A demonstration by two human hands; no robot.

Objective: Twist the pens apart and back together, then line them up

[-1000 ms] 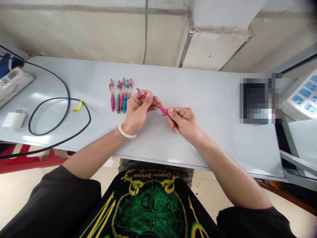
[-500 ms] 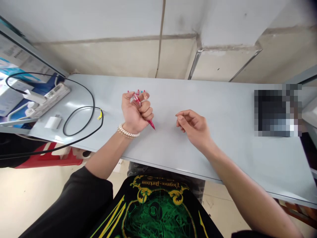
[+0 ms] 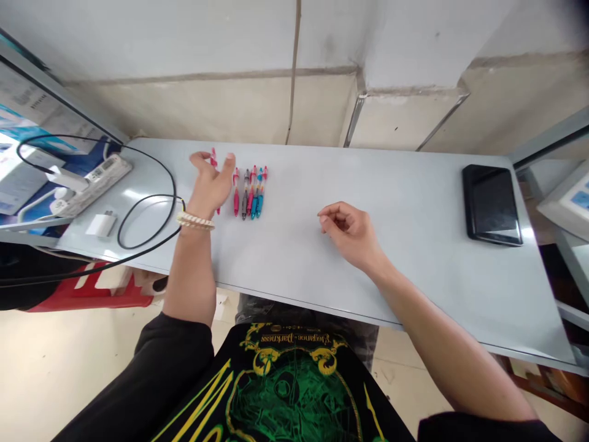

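Observation:
My left hand [image 3: 210,184] is over the left part of the table, thumb and fingers spread apart. Beneath it lies a pink pen [image 3: 213,157], its middle hidden by the palm; it shows between the thumb and fingers and is not gripped. Just right of that hand several pens lie side by side, among them a pink pen [image 3: 236,196], a grey pen [image 3: 245,199] and a blue pen [image 3: 260,199]. My right hand [image 3: 347,230] rests on the table's middle, fingers curled and thumb near the index finger, with nothing visible in them.
A black tablet-like device [image 3: 493,205] lies on the right of the grey table [image 3: 405,258]. To the left are a black cable [image 3: 173,184], a white charger plug [image 3: 101,224] and a white power strip [image 3: 94,184]. A tiled wall [image 3: 207,110] closes the back.
My left hand has moved left and opened; the pink pen it gripped now lies under it. The row of pens has come into view. My right hand stays nearly in place.

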